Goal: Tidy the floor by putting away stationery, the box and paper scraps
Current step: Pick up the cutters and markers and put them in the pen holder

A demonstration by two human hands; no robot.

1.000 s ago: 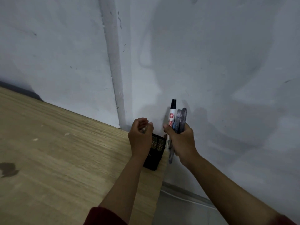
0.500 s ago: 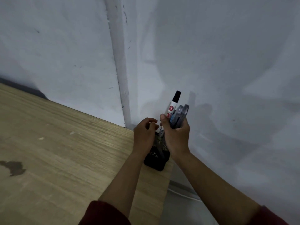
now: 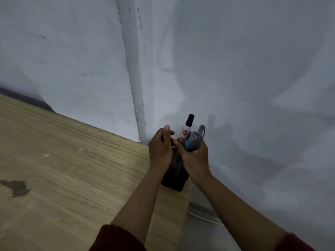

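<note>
right hand [image 3: 194, 158] grip clasps marker [image 3: 188, 125]; left hand [image 3: 160, 147] curled, contents unclear

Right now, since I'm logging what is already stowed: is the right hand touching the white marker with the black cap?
Touching. The head view shows the right hand closed around the marker and pens, above the black holder.

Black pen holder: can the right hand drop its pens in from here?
Probably yes. The right hand holds the pens just above the black pen holder. But the left hand crowds the opening, which is mostly hidden.
</note>
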